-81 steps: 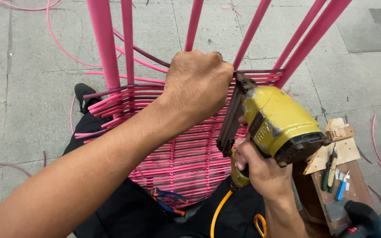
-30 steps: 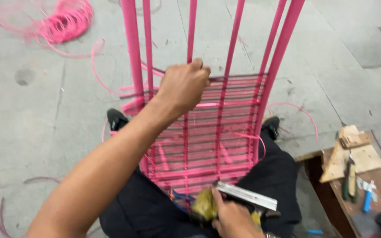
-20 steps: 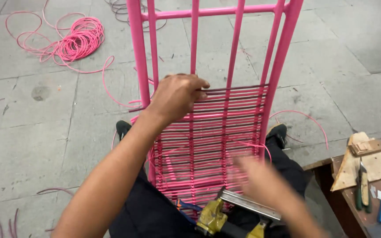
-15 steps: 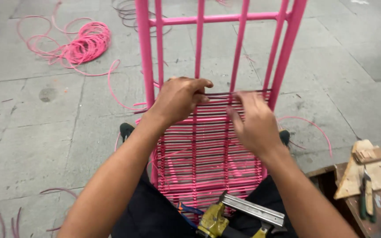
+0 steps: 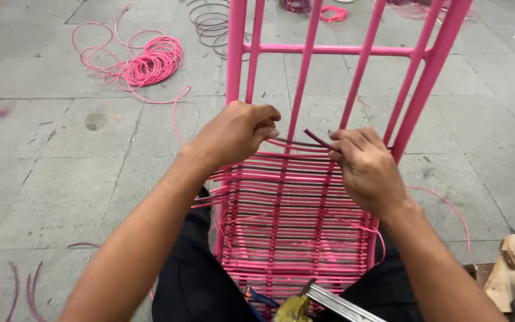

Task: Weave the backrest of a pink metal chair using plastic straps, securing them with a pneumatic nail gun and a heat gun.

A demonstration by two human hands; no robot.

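Yellow tool [image 5: 293, 310] cut off at bottom edge

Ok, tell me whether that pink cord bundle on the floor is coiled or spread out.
Coiled: the pink cord bundle lies in round loops, loose ends trailing.

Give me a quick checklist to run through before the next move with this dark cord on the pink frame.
1. Left hand pinching the dark cord at the frame's left side: ok.
2. Right hand holding the cord's loose end, tip sticking up past the fingers: ok.
3. Cord lies across the pink frame just above the top woven row: ok.
4. Cord pulled tight between both hands: cannot tell.
5. Yellow staple gun out of both hands, resting low on the lap: ok.
6. Spare pink cord coil on the floor, apart from the frame: ok.
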